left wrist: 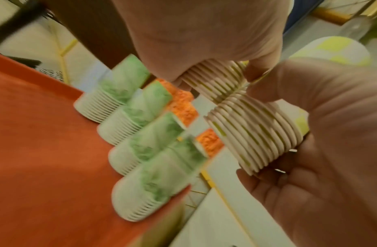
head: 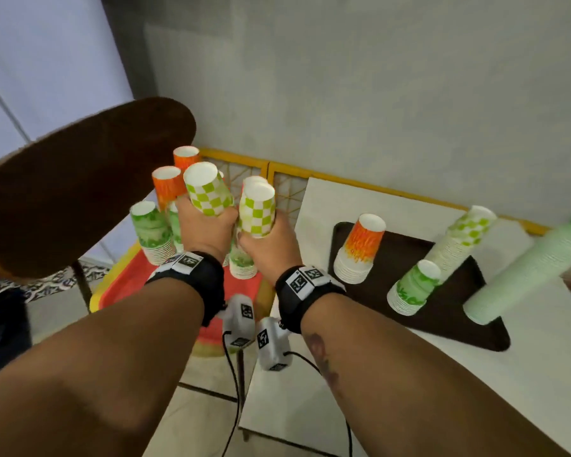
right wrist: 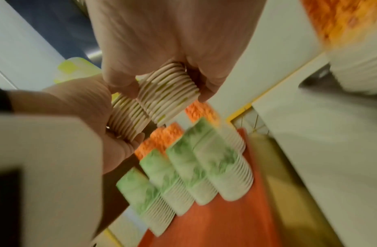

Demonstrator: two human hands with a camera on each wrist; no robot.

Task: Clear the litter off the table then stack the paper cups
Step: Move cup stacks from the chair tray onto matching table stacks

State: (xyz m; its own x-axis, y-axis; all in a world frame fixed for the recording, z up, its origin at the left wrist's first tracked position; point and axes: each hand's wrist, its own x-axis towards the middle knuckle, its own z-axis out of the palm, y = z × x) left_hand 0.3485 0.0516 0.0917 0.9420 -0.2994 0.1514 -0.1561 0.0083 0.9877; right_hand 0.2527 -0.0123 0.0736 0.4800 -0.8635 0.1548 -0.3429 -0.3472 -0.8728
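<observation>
My left hand (head: 205,222) grips a short stack of green-checked paper cups (head: 208,192), held upside down. Beside it my right hand (head: 267,245) grips a second green-checked stack (head: 257,209); in the left wrist view the rims of the left stack (left wrist: 215,80) and the right stack (left wrist: 253,133) touch. Both hands hover over a red tray (head: 129,285) that carries several green leaf-print stacks (head: 150,232) and orange stacks (head: 167,186). In the right wrist view my right hand (right wrist: 162,90) holds its stack (right wrist: 168,93) above those green stacks (right wrist: 204,167).
On the white table (head: 343,407) to the right, a dark brown tray (head: 442,308) bears an orange stack (head: 360,249), a green stack (head: 412,288), a tall checked stack (head: 462,239) and a tall pale green stack (head: 524,272). A dark round tabletop (head: 73,192) stands at the left. A yellow rail (head: 310,173) runs behind.
</observation>
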